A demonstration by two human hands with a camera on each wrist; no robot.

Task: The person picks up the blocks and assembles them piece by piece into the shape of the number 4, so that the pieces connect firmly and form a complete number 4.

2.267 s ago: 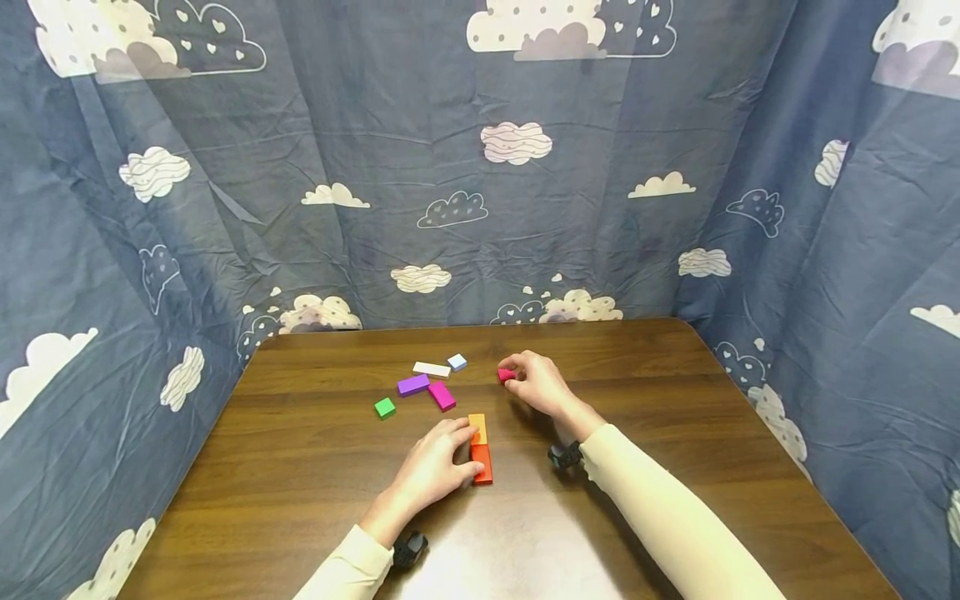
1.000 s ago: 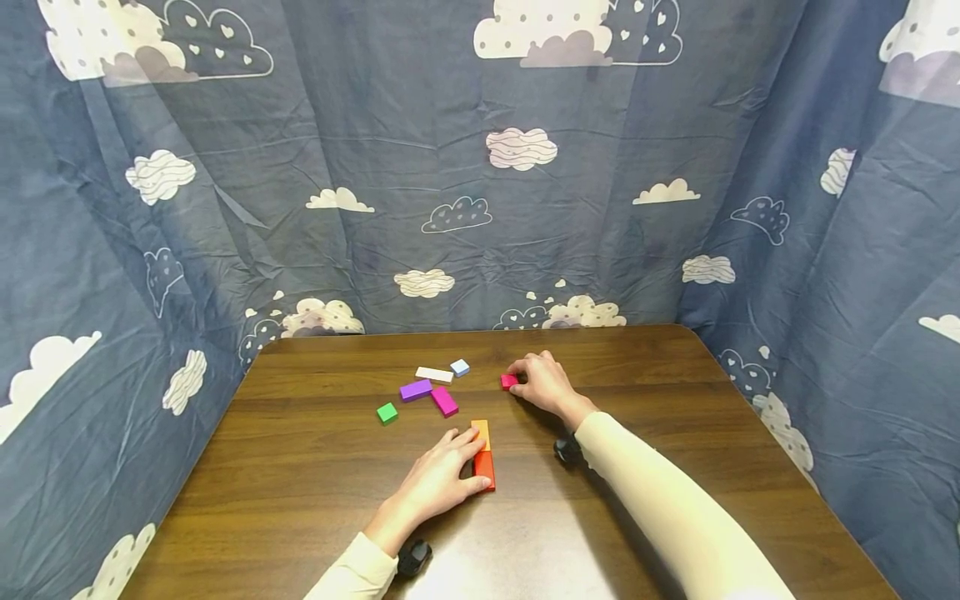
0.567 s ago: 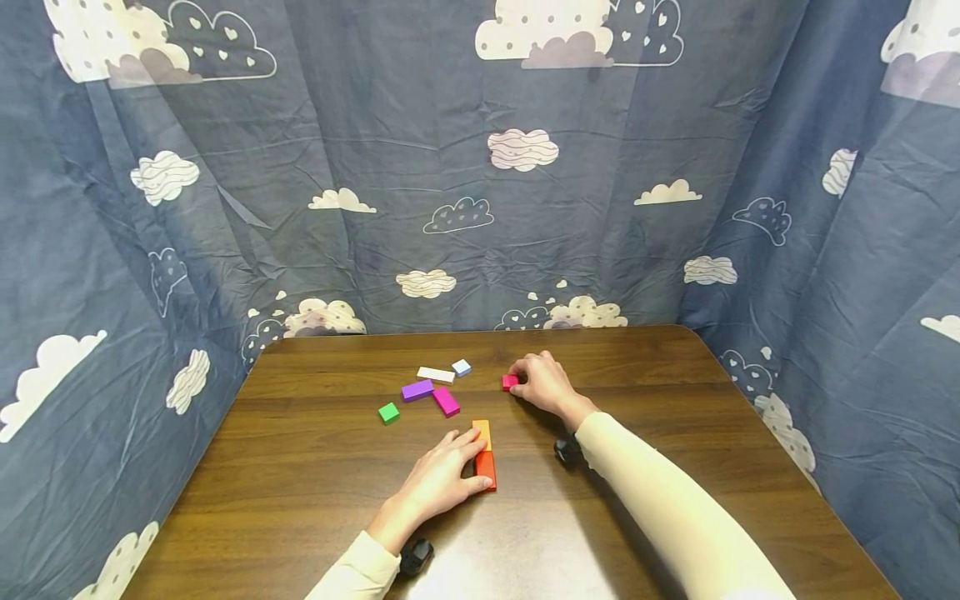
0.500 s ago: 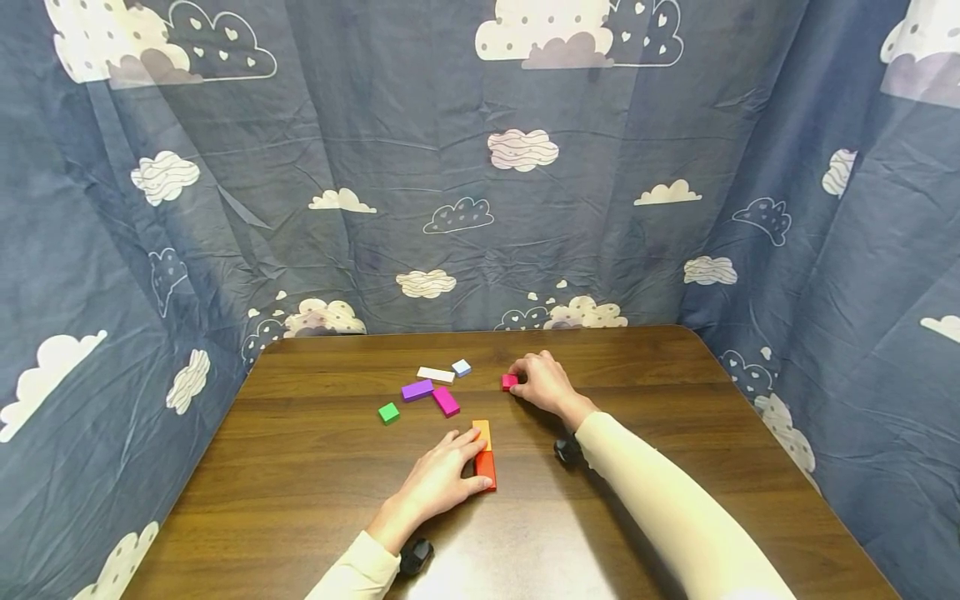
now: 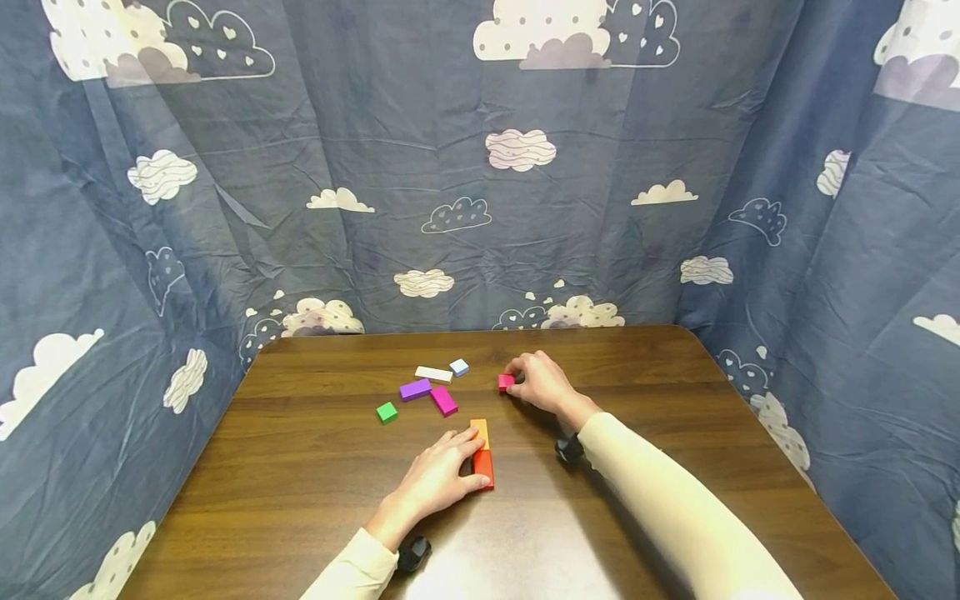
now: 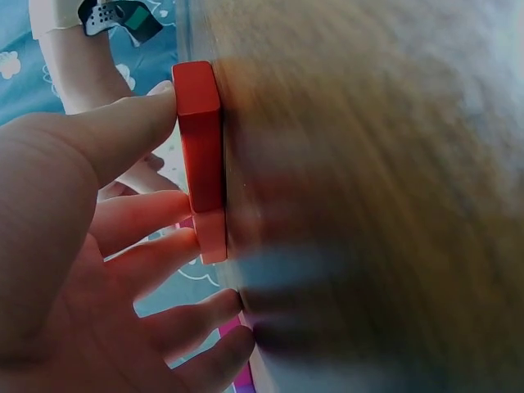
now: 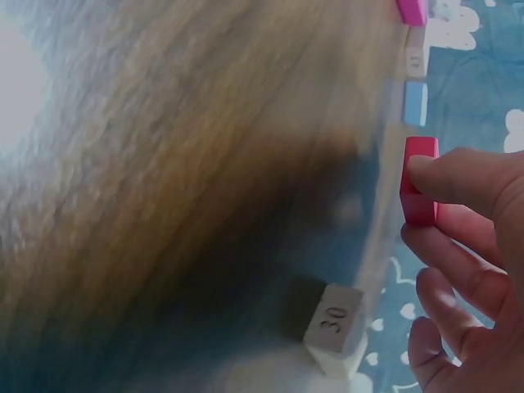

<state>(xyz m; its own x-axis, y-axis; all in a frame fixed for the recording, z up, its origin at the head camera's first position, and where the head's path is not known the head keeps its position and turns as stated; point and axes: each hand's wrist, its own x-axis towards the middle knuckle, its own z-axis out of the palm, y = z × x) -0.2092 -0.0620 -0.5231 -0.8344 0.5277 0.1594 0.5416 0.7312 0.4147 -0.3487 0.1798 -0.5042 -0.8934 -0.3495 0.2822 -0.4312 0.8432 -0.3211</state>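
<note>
In the head view, the left hand (image 5: 435, 475) lies just below the centre of the frame, its fingers extended and loosely spread, touching an orange block (image 5: 483, 436) and a red block (image 5: 483, 469) set end to end on the table (image 5: 300, 508). The left wrist view adds the thumb against the red block's upper end, towards the top of that frame. Right of centre in the head view, the right hand (image 5: 543, 385) pinches a crimson block (image 5: 505, 382) between thumb and fingers; the right wrist view, at its right edge, shows the thumb flat across the block's face and the other fingers curved below. Only that view shows a pale block (image 7: 333, 327) (marked 30) at lower centre. Left of centre in the head view sit green (image 5: 387, 412), purple (image 5: 416, 389), magenta (image 5: 444, 402), white (image 5: 433, 375) and light blue (image 5: 459, 367) blocks.
</note>
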